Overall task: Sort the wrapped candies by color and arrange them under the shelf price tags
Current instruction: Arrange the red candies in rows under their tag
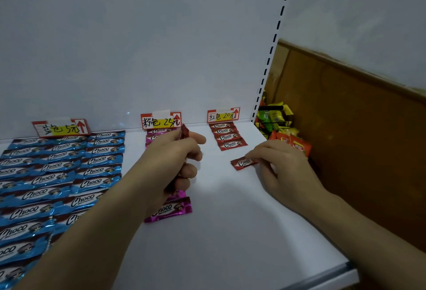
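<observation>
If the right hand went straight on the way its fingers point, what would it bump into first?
Most likely the nearest wrapper of the red candy row, just ahead of the red candy that the right hand pinches. Depth is hard to judge.

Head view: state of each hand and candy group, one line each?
left hand: grips several candies, top red candy poking out
right hand: pinches loose red candy below red column
red column: four, flat, under its tag
blue candies: flat, overlapping rows
pink candies: flat column, partly behind left hand
price tags: three, upright at the back
</observation>
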Motion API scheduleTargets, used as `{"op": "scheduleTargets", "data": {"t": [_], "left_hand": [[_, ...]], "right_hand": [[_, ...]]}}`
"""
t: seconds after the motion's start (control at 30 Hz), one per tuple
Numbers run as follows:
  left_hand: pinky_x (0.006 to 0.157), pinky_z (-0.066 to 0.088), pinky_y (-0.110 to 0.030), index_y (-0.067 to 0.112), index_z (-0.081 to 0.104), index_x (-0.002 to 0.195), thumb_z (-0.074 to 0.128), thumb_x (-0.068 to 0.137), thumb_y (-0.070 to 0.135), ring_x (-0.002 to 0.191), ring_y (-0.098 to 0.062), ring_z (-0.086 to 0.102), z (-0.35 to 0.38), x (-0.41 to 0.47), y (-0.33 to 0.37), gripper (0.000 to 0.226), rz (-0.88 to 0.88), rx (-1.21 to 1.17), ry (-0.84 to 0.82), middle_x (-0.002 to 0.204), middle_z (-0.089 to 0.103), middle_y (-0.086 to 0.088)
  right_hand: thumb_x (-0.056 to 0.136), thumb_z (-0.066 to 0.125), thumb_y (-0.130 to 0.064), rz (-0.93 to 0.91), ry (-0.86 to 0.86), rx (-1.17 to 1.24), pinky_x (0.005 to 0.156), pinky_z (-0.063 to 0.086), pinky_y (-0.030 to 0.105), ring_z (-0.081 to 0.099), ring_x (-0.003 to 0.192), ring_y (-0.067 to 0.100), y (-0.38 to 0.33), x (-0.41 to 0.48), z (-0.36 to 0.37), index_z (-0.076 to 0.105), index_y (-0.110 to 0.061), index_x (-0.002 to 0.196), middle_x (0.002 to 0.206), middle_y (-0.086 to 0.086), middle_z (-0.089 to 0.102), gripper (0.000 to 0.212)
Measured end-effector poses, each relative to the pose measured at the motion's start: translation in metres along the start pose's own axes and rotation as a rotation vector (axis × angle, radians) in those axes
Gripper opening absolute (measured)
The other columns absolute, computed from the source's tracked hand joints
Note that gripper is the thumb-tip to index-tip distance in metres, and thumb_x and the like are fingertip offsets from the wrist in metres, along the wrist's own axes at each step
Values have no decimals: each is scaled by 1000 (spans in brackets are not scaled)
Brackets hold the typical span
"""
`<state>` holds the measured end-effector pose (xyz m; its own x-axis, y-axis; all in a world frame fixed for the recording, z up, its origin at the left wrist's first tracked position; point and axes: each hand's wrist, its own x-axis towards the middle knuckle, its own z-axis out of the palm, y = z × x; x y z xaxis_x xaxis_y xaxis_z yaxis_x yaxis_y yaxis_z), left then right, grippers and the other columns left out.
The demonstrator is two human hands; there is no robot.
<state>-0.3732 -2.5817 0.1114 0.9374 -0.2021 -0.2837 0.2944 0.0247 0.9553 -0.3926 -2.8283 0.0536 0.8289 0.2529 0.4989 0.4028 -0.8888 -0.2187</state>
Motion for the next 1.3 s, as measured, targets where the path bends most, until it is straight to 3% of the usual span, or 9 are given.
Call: {"op": "scheduleTargets", "data": {"t": [0.23, 0.4, 0.6, 0.83, 0.9, 1.0, 1.1, 1.2, 1.3], "left_hand": [[50, 36, -27, 3, 64, 107, 30, 82, -11, 54, -15, 46, -2, 1, 2, 44, -66, -209, -70, 80, 48, -10], [54, 47, -30, 6, 65, 108, 36, 83, -17, 61, -18, 56, -6, 3, 0, 45, -57, -268, -99, 88, 56, -14], [77, 61, -39, 10, 65, 113, 51, 89, -19, 78, -21, 75, -6, 2, 0, 39, 19, -222, -83, 95, 70, -16], [57, 61, -30, 4, 65, 111, 63, 91, -5, 77, -30, 76, -4, -3, 2, 22, 14, -293, -90, 89, 76, -17], [58, 62, -32, 4, 63, 112, 64, 92, 1, 82, -31, 77, -4, -4, 1, 20, 47, -224, -80, 92, 77, -16], [50, 56, -29, 8, 66, 103, 70, 90, 7, 73, -22, 76, -2, -6, 1, 14, 113, -76, -28, 83, 77, -9], [44, 45, -23, 10, 69, 96, 74, 87, 10, 51, -11, 60, -1, -5, -2, 11, 170, 93, -9, 68, 66, -4], [41, 39, -20, 10, 67, 92, 71, 91, 12, 43, -8, 45, 2, -6, -5, 5, 172, 136, -37, 55, 53, 2], [39, 31, -21, 13, 64, 91, 60, 97, 10, 45, -9, 35, 0, -1, -3, 8, 132, 11, 4, 61, 46, 3]], "right_hand": [[96, 47, -21, 24, -143, -27, 90, 51, 29, 58, 105, 13, -4, 1, 3, 72, -18, 121, 115, -5, 67, 36], [98, 42, -25, -3, -215, -98, 93, 50, 37, 51, 119, 12, -1, 6, 6, 61, -22, 136, 131, -6, 59, 43], [99, 43, -25, -17, -274, -165, 97, 45, 36, 40, 129, 10, 0, 7, 6, 49, -26, 147, 143, -7, 48, 48], [98, 41, -25, -28, -283, -210, 93, 42, 35, 37, 131, 7, 2, 7, 8, 43, -31, 149, 146, -13, 43, 51], [97, 39, -24, -6, -164, -106, 94, 43, 32, 43, 127, 4, -3, 6, 5, 50, -29, 144, 140, -15, 50, 48], [100, 45, -34, 213, 16, 462, 83, 46, 13, 59, 111, 0, -25, 11, -14, 63, -27, 129, 119, -18, 66, 35], [93, 69, -23, 315, -67, 916, 66, 54, 24, 73, 84, 20, -55, 24, -27, 67, -17, 115, 96, 4, 76, 23], [84, 74, 5, 347, 28, 944, 65, 55, 21, 73, 74, 23, -65, 28, -24, 68, -5, 101, 87, 11, 75, 21], [86, 72, 4, 407, 23, 792, 63, 48, 15, 68, 74, 7, -46, 25, -23, 71, -13, 90, 84, 0, 74, 17]]}}
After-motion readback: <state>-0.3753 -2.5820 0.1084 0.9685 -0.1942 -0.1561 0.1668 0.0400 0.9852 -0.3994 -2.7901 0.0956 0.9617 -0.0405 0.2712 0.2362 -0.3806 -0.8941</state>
